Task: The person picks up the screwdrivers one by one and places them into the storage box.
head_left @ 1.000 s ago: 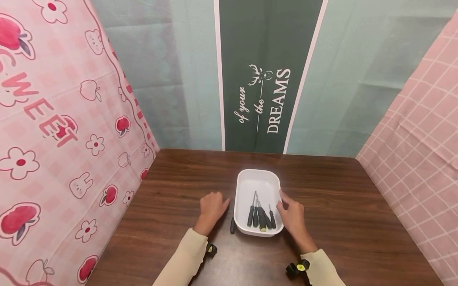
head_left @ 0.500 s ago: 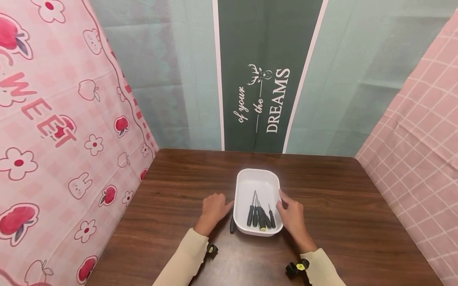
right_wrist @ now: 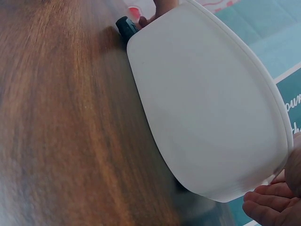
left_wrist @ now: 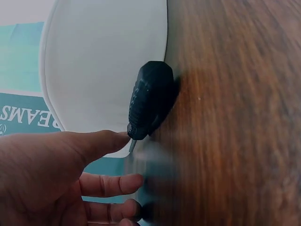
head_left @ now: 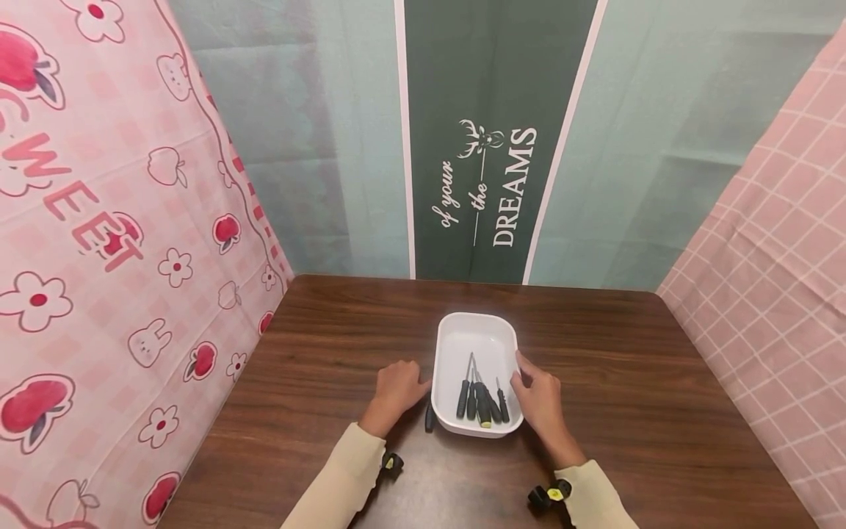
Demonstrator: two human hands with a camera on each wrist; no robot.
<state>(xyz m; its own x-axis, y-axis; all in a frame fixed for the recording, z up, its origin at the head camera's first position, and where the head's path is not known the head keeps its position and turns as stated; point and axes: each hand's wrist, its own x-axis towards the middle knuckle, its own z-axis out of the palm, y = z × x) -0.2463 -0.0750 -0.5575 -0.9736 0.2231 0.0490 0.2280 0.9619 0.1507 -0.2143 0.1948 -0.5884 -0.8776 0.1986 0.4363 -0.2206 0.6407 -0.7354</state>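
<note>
A white plastic tray (head_left: 463, 334) stands on the table with several dark-handled screwdrivers (head_left: 485, 408) lying inside, tips pointing away. My right hand (head_left: 538, 393) holds the tray's right wall, thumb at the rim and fingers along the outside; the right wrist view shows these fingers (right_wrist: 270, 205) near the wall's far end. Against the tray's left side lies another black-handled screwdriver (left_wrist: 150, 99), its shaft mostly hidden. My left hand (head_left: 399, 389) rests beside it. Its thumb touches the front of the handle, while the other fingers are spread loosely below, not wrapped around it.
The brown wood-grain table (head_left: 317, 330) surrounds the tray. Behind it hangs a green cloth (head_left: 489, 88) with lettering; a pink printed cloth (head_left: 165, 220) is at the left and a pink checked cloth (head_left: 767, 294) at the right. Black straps (head_left: 548, 496) sit at both wrists.
My left hand has moved slightly right, bringing its thumb to the screwdriver beside the tray. My right hand and the tray stay where they were.
</note>
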